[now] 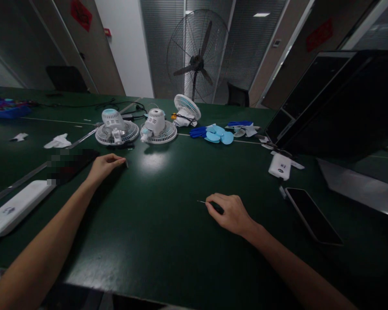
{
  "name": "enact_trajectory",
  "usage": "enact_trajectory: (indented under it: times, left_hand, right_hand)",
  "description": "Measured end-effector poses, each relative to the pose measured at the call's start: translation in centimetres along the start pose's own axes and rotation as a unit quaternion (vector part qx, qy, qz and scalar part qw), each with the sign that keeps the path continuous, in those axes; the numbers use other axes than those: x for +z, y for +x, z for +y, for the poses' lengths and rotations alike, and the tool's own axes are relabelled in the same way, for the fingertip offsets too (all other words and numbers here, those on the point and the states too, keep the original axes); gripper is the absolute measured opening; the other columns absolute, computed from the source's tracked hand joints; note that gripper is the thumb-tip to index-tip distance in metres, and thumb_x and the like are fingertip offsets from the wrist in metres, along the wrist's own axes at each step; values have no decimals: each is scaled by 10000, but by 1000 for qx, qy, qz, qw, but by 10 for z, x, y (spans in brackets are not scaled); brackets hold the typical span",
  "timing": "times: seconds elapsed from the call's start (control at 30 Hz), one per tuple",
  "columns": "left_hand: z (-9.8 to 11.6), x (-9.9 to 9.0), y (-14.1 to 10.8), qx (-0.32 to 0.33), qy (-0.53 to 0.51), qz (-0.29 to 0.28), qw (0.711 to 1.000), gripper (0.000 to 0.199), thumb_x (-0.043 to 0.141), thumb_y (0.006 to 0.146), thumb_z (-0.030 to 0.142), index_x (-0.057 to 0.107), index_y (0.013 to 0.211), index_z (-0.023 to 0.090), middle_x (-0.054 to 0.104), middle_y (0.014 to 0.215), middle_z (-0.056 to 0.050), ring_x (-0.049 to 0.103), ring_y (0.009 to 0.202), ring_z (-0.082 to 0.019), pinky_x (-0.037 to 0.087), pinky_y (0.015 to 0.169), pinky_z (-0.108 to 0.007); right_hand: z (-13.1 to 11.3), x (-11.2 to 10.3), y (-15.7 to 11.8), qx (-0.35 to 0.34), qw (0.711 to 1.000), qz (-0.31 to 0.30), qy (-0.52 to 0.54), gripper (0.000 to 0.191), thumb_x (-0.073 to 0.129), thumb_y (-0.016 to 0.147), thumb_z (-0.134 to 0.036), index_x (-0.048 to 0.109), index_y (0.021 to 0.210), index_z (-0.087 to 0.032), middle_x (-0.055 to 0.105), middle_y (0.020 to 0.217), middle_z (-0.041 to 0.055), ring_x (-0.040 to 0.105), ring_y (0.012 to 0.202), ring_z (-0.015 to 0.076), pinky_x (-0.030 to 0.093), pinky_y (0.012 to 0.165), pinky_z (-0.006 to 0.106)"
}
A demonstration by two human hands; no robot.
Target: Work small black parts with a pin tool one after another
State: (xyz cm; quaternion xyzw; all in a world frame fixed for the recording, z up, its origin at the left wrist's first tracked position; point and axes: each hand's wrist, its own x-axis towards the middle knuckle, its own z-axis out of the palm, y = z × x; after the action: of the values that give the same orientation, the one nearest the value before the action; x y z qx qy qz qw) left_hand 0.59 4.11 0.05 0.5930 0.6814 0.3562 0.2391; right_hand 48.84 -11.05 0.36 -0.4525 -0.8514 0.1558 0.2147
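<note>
My left hand (105,167) is closed in a pinch above the left part of the green table, with a small thin pale piece (126,163) at its fingertips; its kind is too small to make out. Farther right and closer to me, my right hand (229,212) is curled around a slim tool with a thin metal shaft (201,201) pointing left. The fingers hide its handle. Beyond my left hand lie two small white fans, a left one (134,131) and a middle one (168,134), both grille down. A third fan (188,103) leans behind them.
Light-blue fan blades (226,137) lie near blue gloves (198,131) at the back. On the right are a phone (313,215), a white power bank (280,167) and a large dark screen (342,103). A long white device (19,206) lies left; a blue tray (9,113) sits far left.
</note>
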Motion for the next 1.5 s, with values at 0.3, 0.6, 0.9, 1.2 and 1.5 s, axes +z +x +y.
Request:
enact_trajectory:
  times: [0.3, 0.6, 0.9, 1.2, 1.5]
  left_hand:
    - [-11, 9, 3, 2, 61, 48, 997, 541, 714, 773, 603, 763, 1063, 150, 776, 957, -45, 684, 896, -227, 463, 762, -254]
    - [7, 10, -10, 41, 131, 80, 987, 492, 656, 847, 607, 765, 1004, 153, 742, 888, -57, 662, 836, -232, 435, 727, -268]
    - [22, 18, -22, 118, 276, 63, 952, 482, 580, 893, 575, 769, 1100, 182, 745, 1059, -133, 687, 912, -317, 481, 785, -349]
    - [41, 38, -31, 233, 211, -59, 948, 393, 510, 981, 415, 760, 1209, 215, 717, 1221, -112, 648, 1129, -302, 481, 1006, -388]
    - [125, 109, -125, 388, 5, -319, 865, 269, 547, 1024, 271, 705, 1241, 255, 701, 1196, -67, 644, 1094, -200, 513, 985, -362]
  right_hand:
    - [1, 1, 0, -3, 1000, 1, 5, 148, 556, 1019, -261, 689, 1046, -202, 718, 903, 23, 644, 718, 143, 486, 679, 275]
    - [-1, -1, 1, -7, 1000, -3, 1, 177, 533, 1034, -274, 689, 1045, -192, 717, 886, 29, 639, 701, 139, 491, 658, 261]
    - [-1, 0, 1, -8, 1000, 4, -7, 164, 545, 1021, -258, 695, 1038, -195, 723, 880, 25, 647, 704, 140, 480, 668, 261]
    - [-1, 0, 1, -8, 1000, 13, -16, 157, 554, 1015, -261, 694, 1042, -197, 727, 882, 25, 648, 704, 144, 474, 676, 271]
    - [-3, -1, 1, -12, 1000, 10, -21, 180, 540, 1019, -282, 702, 1036, -205, 732, 883, 27, 657, 702, 148, 477, 677, 268]
